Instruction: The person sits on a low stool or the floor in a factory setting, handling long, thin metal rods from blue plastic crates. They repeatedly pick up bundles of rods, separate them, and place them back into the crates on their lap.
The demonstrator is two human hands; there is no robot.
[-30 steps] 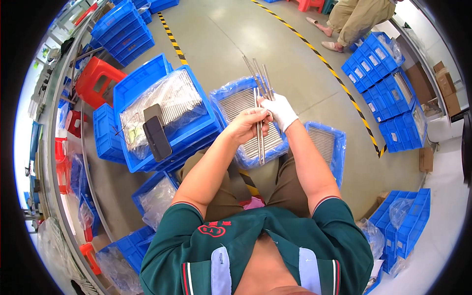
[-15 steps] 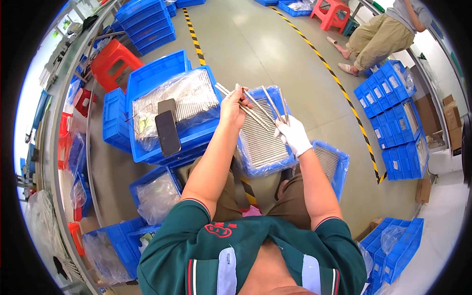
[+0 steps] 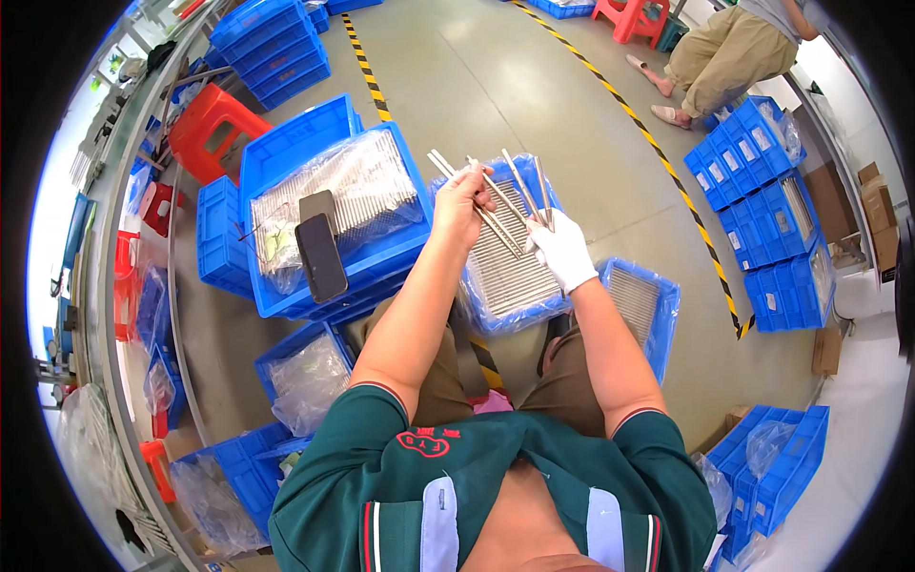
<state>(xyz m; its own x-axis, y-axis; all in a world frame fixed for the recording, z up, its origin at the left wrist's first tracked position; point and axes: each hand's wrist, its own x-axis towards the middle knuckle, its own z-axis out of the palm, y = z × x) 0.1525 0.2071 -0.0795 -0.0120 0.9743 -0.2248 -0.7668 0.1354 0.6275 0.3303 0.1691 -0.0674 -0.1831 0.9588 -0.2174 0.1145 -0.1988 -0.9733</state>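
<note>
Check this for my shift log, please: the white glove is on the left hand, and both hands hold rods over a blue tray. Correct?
Not quite: the head view shows the white glove on the right hand; the left hand is bare. Both do hold rods over a blue tray.

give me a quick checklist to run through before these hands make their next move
1. Left hand gripping its metal rods: ok, fingers closed around them.
2. Right hand gripping its own rods: ok, they stick up past the fingers.
3. Both hands gloved: not ok, white glove on the right only.
4. Rods in the blue crate beneath the hands laid in rows: ok.
5. Exact rod count in each hand: cannot tell, they overlap.
6. Dark phone away from both hands: ok, off to the left.
</note>
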